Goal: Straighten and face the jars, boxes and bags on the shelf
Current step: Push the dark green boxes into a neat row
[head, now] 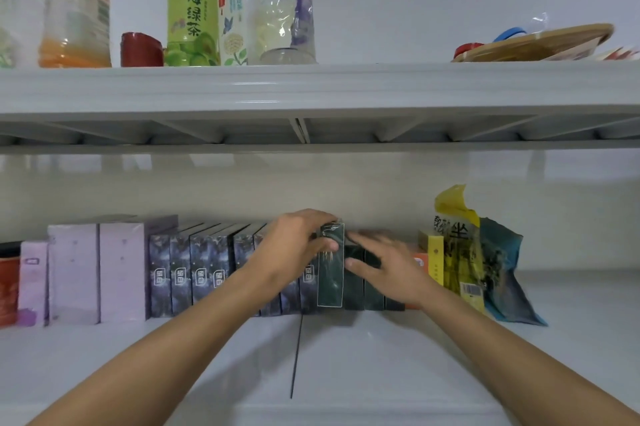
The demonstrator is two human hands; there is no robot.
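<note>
A row of upright boxes stands on the lower shelf point(346, 349). Pale purple boxes point(121, 273) are at the left, several dark purple starry boxes point(181, 273) follow, then dark green boxes point(363, 290). My left hand point(294, 249) grips the top of one dark green box point(330, 273) in the middle of the row, fingers over its top and thumb on its front. My right hand point(384, 266), blurred, lies with straight fingers against the dark green boxes just right of it. A yellow box point(434, 259) and crumpled yellow and blue bags point(491, 266) stand at the right.
A red jar point(8, 287) stands at the far left of the lower shelf. The upper shelf point(311, 86) carries several bottles point(192, 6), a red cup point(140, 49) and a tilted woven plate point(533, 43). A dark seam runs down the shelf front.
</note>
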